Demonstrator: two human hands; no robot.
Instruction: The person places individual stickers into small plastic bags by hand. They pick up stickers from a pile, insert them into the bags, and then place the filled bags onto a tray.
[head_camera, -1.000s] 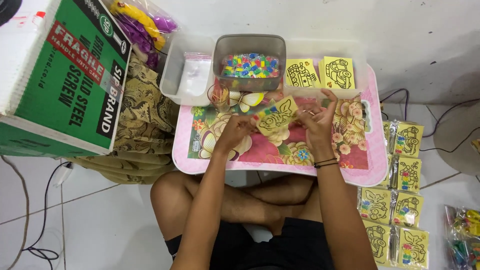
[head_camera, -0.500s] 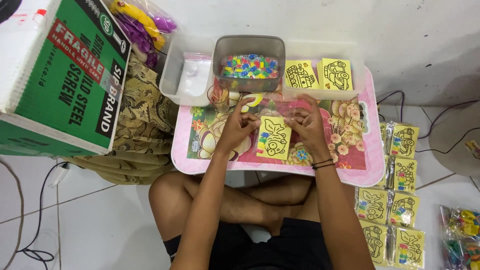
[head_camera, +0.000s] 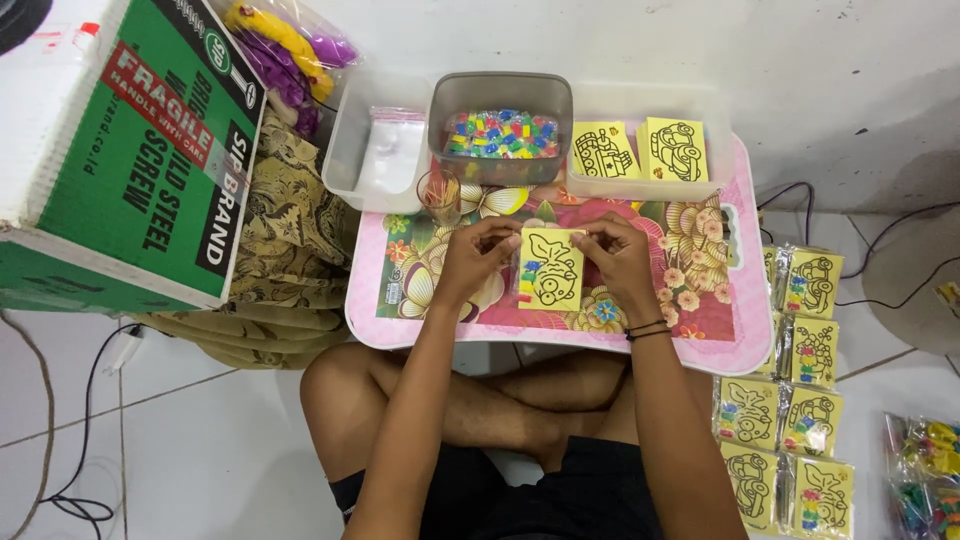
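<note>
My fingertips (head_camera: 512, 236) pinch the top edge of a small yellow card (head_camera: 551, 270) printed with a black outline drawing and a strip of coloured dots down its left side. My left hand (head_camera: 470, 262) grips the card's upper left corner, thumb and forefinger closed on it; my right hand (head_camera: 620, 258) does the same at the upper right corner, so both hands are clamped on the card and hold it just above the tabletop, facing up at me. A dark band (head_camera: 648, 328) circles my right wrist.

Under the card lies the pink lap table (head_camera: 740, 345), its top covered in a flower and butterfly print. At its far edge sits a grey plastic tub (head_camera: 500, 95) holding a heap of small multicoloured pieces, with a small clear glass cup (head_camera: 440, 195) just in front of its left corner. To the left of the tub a clear tray (head_camera: 345, 150) holds small clear plastic bags (head_camera: 388, 150); to the right another clear tray (head_camera: 700, 110) holds two more yellow outline cards (head_camera: 640, 150).

Further out, on the white floor to my right, bagged yellow cards (head_camera: 790, 420) lie in rows. To my left stands a green cardboard box (head_camera: 130, 160), resting against patterned cloth (head_camera: 285, 230). My legs are crossed beneath the table.
</note>
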